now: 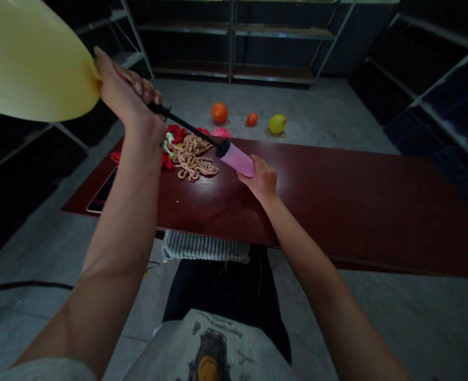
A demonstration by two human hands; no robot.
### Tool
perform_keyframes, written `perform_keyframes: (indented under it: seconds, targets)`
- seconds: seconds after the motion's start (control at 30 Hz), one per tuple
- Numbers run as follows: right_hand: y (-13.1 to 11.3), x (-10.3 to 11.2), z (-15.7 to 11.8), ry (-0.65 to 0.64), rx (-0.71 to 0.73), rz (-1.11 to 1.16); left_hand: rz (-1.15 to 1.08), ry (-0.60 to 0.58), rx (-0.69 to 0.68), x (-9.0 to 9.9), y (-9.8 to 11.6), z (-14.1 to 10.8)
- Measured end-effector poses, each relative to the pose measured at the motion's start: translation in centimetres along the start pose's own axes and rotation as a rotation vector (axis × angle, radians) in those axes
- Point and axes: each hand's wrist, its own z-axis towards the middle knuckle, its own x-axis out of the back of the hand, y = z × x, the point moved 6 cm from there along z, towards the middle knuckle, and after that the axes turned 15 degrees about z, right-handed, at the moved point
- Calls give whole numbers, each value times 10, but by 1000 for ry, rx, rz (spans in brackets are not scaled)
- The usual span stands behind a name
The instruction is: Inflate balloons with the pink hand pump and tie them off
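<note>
A large pale yellow balloon (39,63), swollen with air, fills the upper left of the head view. My left hand (123,92) is closed at its neck and around the black end of a balloon pump; its fingers hide where the two meet. From there the pump's thin black rod slants down to its pink barrel (237,160). My right hand (262,180) is wrapped round the barrel's lower end, above the table. Below the rod lies a tangled heap of beige cord-like strands (192,156), beside red uninflated balloons (174,135).
The dark red table (357,201) stretches to the right. A dark flat device (102,193) lies at its left edge. On the floor beyond are orange (219,112) and yellow (277,124) balloons. Metal shelves (234,32) stand at the back.
</note>
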Motion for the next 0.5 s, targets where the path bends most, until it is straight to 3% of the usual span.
perform_keyframes:
  seconds: [0.13,0.27,0.4,0.5]
  targets:
    - [7,8,3,48,-93,-10,72,-96,-44,-45,-18,-20]
    - [9,9,5,66,-125,-3,153,-197,-27,-75,-59,-49]
    - [15,9,5,132,-140,16,165,-208,65,-80,-104,-70]
    - [16,9,5,158,-122,26,146,-161,138,-69,-123,-64]
